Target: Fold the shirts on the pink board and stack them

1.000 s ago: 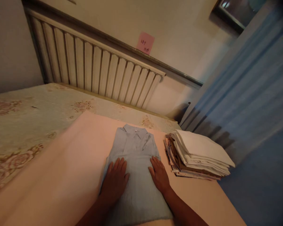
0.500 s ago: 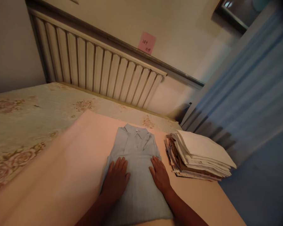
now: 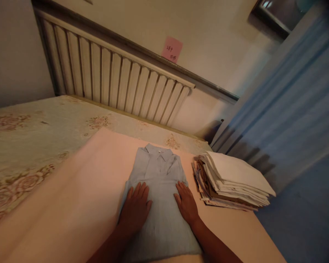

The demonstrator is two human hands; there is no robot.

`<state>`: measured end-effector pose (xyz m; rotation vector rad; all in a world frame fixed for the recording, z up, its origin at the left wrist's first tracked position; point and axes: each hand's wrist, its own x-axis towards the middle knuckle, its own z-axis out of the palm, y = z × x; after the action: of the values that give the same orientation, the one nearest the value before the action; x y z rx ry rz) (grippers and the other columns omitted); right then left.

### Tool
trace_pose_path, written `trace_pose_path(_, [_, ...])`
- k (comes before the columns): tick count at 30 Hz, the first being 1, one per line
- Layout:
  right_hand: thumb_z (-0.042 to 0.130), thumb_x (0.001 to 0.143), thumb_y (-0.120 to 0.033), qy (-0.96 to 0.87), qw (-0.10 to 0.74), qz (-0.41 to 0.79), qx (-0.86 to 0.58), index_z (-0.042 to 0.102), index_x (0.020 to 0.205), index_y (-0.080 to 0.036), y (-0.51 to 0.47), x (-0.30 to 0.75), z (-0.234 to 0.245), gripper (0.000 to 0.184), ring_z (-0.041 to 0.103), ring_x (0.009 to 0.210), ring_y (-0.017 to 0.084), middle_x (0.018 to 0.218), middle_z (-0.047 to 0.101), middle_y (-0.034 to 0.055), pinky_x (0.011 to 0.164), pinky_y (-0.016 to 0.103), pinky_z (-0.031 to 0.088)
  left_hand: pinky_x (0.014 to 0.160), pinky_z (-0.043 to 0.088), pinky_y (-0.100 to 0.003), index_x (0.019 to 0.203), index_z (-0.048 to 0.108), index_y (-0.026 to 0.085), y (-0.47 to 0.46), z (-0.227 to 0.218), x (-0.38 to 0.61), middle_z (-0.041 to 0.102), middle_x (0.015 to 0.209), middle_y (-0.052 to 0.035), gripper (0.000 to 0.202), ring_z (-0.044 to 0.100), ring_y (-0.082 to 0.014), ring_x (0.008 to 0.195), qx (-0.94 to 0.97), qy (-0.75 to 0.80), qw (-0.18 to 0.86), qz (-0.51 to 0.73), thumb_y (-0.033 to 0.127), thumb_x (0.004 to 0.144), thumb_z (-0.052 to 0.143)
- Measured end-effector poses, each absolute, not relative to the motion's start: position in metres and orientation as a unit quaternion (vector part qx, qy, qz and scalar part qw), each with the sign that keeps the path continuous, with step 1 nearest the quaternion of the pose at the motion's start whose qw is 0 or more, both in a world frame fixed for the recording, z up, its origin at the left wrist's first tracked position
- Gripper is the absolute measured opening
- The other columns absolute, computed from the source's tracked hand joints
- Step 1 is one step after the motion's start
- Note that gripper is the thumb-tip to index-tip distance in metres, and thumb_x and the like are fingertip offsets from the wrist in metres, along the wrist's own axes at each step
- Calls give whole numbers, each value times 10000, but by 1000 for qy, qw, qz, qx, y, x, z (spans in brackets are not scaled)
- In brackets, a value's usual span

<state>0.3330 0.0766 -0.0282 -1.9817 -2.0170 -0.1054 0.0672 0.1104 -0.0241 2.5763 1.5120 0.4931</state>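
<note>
A light blue collared shirt point(image 3: 164, 215) lies flat in front of me, its collar pointing away and its lower part folded up across the chest. My left hand point(image 3: 135, 206) rests palm down on the shirt's left side, fingers stretched out and slightly spread. Along the right side, my right hand point(image 3: 186, 204) lies flat on the fabric too, fingers extended and the thumb apart. Both sets of fingertips are near the upper fold line. Beneath the shirt is a pink cloth point(image 3: 79, 182).
Right of the shirt stands a stack of folded cloths point(image 3: 238, 175), white on top with brown layers below. A floral sheet point(image 3: 44, 138) stretches behind and left. A slatted radiator point(image 3: 120, 80) lines the wall; a blue curtain point(image 3: 296, 102) hangs at the right.
Both hands stay in place on the shirt. The whole view has shifted very slightly.
</note>
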Motion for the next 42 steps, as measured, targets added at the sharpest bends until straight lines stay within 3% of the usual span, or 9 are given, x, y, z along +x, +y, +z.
trace_pose_path(42, [361, 974, -412, -704, 158, -37, -691, 484, 1380, -179, 77, 334, -29, 484, 347, 1387, 219, 1470, 431, 75, 1159, 451, 260, 1144, 191, -518, 1380, 459, 158, 111, -22, 67, 417, 1490, -111, 511, 297, -290, 1406, 850, 496, 57, 167, 346, 912, 376])
